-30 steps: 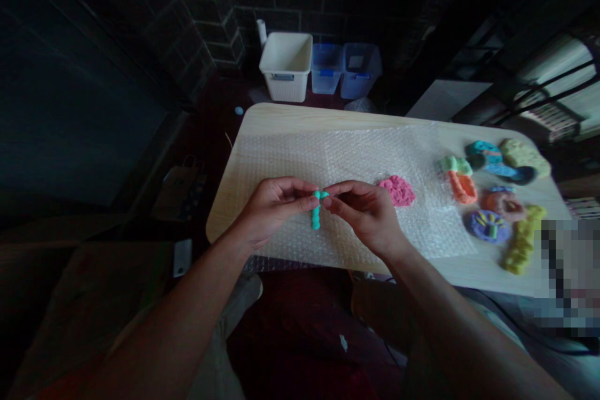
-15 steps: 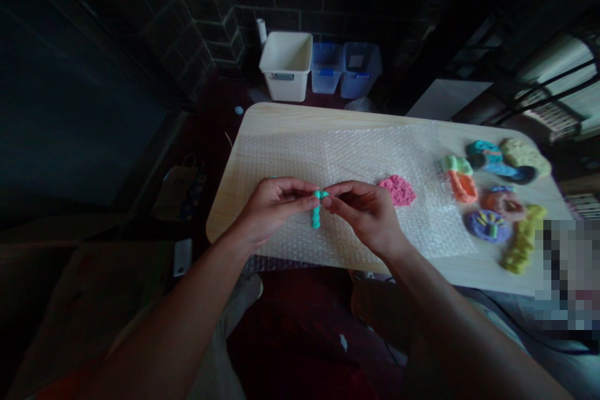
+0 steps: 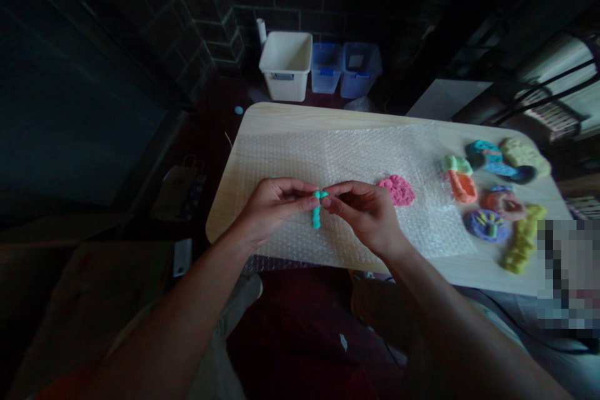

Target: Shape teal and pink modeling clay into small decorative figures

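Observation:
A small teal-green twisted strand, seemingly modelling clay (image 3: 316, 217), is pinched at its top between my two hands, above the bubble wrap (image 3: 290, 156). My left hand (image 3: 279, 207) grips it with thumb and forefinger from the left. From the right, my right hand (image 3: 365, 212) pinches the top beside it, so the fingertips of both hands nearly meet. Below the fingers the strand hangs straight down, lumpy along its length. A pink bumpy clay piece (image 3: 398, 190) lies on the wrap just past my right hand. A tiny teal bit shows behind my left hand.
On the right of the wooden table (image 3: 276, 114) lie several coloured clay pieces, among them a purple disc (image 3: 487, 226), an orange and green piece (image 3: 462, 186) and a yellow-green strip (image 3: 524, 240). A white bin (image 3: 287, 69) and blue-clear boxes (image 3: 327, 69) stand beyond the table. A pixelated patch covers the right edge.

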Available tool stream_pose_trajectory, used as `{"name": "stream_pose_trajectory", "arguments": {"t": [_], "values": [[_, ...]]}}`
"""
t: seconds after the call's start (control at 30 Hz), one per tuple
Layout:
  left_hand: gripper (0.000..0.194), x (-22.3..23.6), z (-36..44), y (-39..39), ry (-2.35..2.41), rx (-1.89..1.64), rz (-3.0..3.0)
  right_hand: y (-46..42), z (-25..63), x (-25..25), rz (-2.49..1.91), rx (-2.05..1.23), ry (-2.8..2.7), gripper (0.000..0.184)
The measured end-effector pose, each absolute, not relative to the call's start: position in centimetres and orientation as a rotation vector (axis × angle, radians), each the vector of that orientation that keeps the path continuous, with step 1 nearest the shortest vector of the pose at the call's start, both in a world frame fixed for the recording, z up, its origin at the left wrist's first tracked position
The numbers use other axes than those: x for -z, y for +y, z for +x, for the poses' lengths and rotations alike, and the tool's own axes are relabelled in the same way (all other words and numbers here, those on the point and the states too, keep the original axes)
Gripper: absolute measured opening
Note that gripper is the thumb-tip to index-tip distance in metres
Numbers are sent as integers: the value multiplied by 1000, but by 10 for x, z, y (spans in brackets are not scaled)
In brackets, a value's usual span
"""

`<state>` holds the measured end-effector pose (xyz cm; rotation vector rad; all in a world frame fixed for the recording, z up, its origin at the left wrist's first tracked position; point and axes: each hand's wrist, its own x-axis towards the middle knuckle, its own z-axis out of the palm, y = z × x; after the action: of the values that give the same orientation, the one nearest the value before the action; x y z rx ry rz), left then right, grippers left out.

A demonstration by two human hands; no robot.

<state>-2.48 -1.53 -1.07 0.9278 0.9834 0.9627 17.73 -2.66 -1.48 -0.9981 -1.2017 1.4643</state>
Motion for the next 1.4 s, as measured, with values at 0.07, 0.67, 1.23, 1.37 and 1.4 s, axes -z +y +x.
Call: {"name": "stream_pose_trajectory", "arguments": {"t": [0.07, 0.67, 1.23, 1.37, 1.4], "values": [[33, 11, -25, -15, 977, -963, 918, -27, 177, 15, -994, -1467, -1196, 21], [31, 11, -24, -12, 949, -954, 799, -24, 181, 13, -999, -1465, -1143, 25], [14, 38, -20, -20, 1272, -710, 1839, -17, 185, 20, -1181, -1408, -1099, 25], [14, 41, -18, -21, 1287, -699, 2032, -17, 186, 20, -1193, -1405, -1114, 24], [14, 39, -19, -20, 1288, -702, 2042, -17, 186, 20, -1197, -1403, -1113, 24]]}}
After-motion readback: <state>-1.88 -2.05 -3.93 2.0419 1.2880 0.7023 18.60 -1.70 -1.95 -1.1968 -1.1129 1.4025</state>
